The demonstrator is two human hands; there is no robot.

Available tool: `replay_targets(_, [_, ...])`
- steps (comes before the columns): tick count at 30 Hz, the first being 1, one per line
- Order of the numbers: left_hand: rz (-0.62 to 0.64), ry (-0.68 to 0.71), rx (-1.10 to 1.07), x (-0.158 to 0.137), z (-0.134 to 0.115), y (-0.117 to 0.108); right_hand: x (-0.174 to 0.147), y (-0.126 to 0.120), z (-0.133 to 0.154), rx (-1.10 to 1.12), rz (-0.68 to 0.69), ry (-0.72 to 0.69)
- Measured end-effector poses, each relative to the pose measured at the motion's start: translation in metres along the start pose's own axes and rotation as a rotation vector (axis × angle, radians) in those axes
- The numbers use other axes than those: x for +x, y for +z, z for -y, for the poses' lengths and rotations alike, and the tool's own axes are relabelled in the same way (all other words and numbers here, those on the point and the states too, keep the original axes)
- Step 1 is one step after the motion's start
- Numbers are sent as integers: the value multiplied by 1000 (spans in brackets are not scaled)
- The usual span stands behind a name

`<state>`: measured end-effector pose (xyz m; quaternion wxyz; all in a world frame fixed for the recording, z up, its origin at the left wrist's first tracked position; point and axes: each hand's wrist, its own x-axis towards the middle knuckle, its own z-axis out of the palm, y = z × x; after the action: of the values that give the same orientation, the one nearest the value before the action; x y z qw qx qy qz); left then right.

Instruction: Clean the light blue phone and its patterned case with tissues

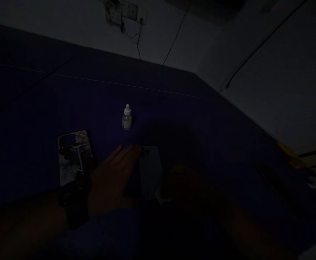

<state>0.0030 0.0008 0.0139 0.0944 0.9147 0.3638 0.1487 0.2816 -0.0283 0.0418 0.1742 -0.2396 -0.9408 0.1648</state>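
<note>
A pale smartphone (150,171) lies back up on the dark blue surface, its camera bump at the upper left. My left hand (113,178), with a dark watch on the wrist, holds its left side, fingers at the top corner and thumb near the bottom. At the phone's lower right, my right hand (183,184) is closed around a small white cloth or tissue (162,197), which touches the phone's edge. Deep shadow hides most of that hand's fingers. A patterned phone case (75,153) lies left of my left hand. Beyond the phone stands a small dropper bottle (127,121) with a white cap.
The light is very dim. A wall with sockets (132,11) and hanging cables (139,39) rises behind the blue surface (98,97). A dark, long object (277,184) lies at right, near a yellow item (290,155) and other clutter by the side wall.
</note>
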Motion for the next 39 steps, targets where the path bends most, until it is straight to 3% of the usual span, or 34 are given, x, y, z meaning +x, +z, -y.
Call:
replay_targets(5, [-8,-5,-12,0,0,-1,-6,-2,-5,-159,-16,123])
replay_targets(11, [-38,0,-16,-1,1,1,-2,0,3,-62,46,-26])
replay_targets(17, [-37,14,-27,-1,2,2,-4,-4,-2,-155,-1,108])
replay_targets(24, [-48,13,-22,-2,1,2,-3,-2,4,-83,101,19])
replay_targets(30, [-37,14,-42,-2,2,1,-8,-4,-2,-155,27,152])
replay_targets(33, [-44,25,-20,-2,2,2,-1,0,2,-171,21,88])
replay_targets(36, [-50,18,-9,-3,2,3,2,-1,6,-53,26,-7])
replay_targets(39, [-40,12,-32,-3,2,3,-3,-6,2,4,25,16])
